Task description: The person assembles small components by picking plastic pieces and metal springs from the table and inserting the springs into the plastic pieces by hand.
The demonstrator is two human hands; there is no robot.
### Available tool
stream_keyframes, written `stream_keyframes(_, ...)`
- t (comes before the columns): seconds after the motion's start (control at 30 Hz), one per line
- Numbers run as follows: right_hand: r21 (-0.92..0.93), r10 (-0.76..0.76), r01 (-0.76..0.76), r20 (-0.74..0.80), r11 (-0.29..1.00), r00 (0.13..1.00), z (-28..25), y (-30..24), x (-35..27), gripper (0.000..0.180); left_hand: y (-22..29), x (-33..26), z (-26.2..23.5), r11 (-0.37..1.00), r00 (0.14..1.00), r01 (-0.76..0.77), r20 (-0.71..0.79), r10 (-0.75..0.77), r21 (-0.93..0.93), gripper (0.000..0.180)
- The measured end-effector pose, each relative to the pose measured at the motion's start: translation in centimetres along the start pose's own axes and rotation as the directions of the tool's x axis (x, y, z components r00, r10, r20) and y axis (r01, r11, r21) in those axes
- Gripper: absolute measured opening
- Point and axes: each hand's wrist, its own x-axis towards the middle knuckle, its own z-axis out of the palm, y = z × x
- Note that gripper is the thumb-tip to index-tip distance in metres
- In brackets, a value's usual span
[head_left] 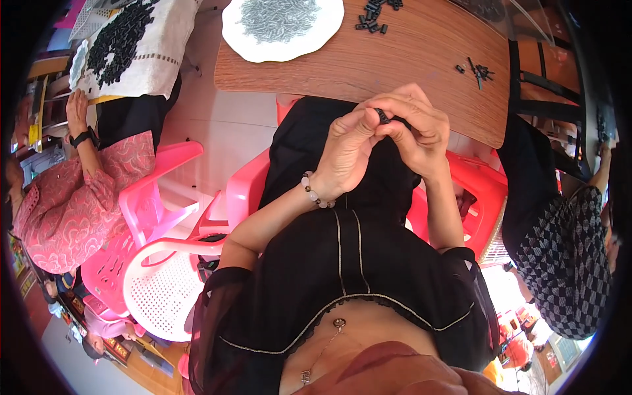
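Near the front edge of the brown table, my left hand (349, 150) and my right hand (420, 131) meet with their fingertips pinched together. Between them is a small black ridged part (382, 116), mostly covered by the fingers. Beyond my hands lies a loose group of short black cylindrical pieces (372, 17). A smaller cluster of thin dark pieces (482, 71) sits to the right. At the far left of the tabletop, a white wavy-edged plate (232, 33) holds a heap of small clear pieces (276, 18).
The wooden table (296, 74) ends just ahead of my lap. At left, a cloth-covered table (170, 45) bears a heap of black pieces (122, 43), with a co-worker's hand (77, 108) at its edge. Pink chairs (161, 164) stand left; another person (559, 250) sits right.
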Motion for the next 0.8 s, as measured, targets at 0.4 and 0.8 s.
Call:
stream_keyframes(0.4, -0.148, 0.048, -0.048, -0.002, 0.988, 0.999, 0.1, -0.5, 1.2, 0.041, 0.7, 0.6, -0.3, 0.998, 0.994, 0.029, -0.103, -0.036, -0.062, 0.026)
stream_keyframes(0.8, -0.289, -0.074, 0.070, -0.001, 0.955, 0.997, 0.2, 0.0, 1.3, 0.029, 0.5, 1.2, -0.4, 0.996, 0.987, 0.037, -0.155, -0.049, -0.080, 0.021)
